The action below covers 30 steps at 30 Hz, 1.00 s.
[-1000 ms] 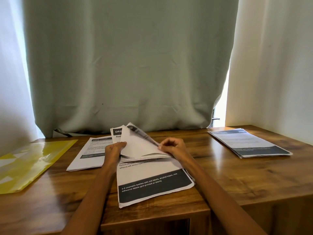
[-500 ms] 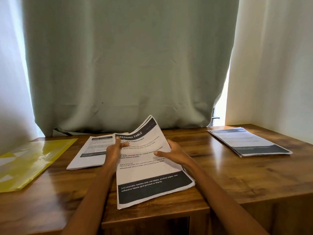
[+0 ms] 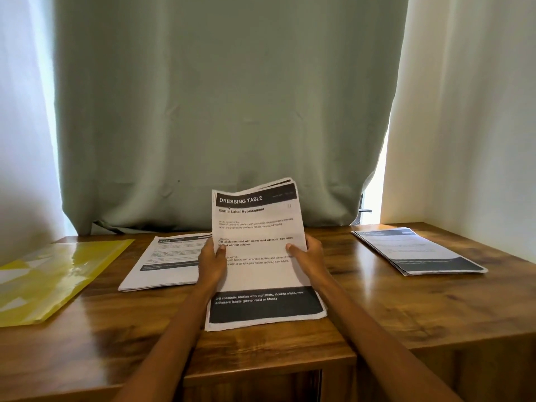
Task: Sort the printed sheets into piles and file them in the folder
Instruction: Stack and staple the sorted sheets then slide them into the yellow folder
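we see the wooden desk (image 3: 406,309), then the yellow folder (image 3: 55,280) far left. our left hand (image 3: 211,262) and right hand (image 3: 311,256) each pinch a side of the dressing table stack (image 3: 261,274), tilted up between two flat piles (image 3: 165,262).

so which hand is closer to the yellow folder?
Left. The left hand grips the left edge of the held sheets, on the side toward the yellow folder. The right hand grips their right edge, farther away.
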### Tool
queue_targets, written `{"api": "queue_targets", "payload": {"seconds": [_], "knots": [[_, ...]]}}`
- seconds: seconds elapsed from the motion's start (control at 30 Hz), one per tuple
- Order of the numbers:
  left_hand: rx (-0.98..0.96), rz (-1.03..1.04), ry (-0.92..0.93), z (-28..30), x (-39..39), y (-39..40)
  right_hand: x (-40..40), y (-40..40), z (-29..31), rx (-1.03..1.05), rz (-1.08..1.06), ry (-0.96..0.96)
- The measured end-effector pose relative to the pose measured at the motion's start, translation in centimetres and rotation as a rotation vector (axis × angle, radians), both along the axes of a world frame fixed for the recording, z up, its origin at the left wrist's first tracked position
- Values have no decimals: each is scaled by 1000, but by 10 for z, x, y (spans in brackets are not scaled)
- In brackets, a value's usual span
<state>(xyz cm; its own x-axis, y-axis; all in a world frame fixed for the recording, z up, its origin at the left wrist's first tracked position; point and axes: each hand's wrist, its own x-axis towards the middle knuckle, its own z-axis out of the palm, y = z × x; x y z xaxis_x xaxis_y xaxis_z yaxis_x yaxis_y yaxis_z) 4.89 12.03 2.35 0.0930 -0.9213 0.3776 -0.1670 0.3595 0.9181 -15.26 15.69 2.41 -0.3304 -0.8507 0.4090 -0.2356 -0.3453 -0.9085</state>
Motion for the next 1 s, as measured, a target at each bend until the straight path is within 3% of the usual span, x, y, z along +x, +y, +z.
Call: {"api": "queue_targets", "payload": {"seconds": [0.27,0.37,0.57,0.83,1.0], "knots": [[-392,99,-74,80,-13,17,24,21,73,-209,-32,-83],[-452,106,-50,81,-17,28,33,28,76,-221,-41,-84],[-202,72,-58,-8,-17,42,40,48,9,100,-56,-5],[-201,49,-8,15,-20,40,27,43,21,89,-121,12],[257,-86,173,-13,-13,34,14,42,-2,253,-115,18]]}}
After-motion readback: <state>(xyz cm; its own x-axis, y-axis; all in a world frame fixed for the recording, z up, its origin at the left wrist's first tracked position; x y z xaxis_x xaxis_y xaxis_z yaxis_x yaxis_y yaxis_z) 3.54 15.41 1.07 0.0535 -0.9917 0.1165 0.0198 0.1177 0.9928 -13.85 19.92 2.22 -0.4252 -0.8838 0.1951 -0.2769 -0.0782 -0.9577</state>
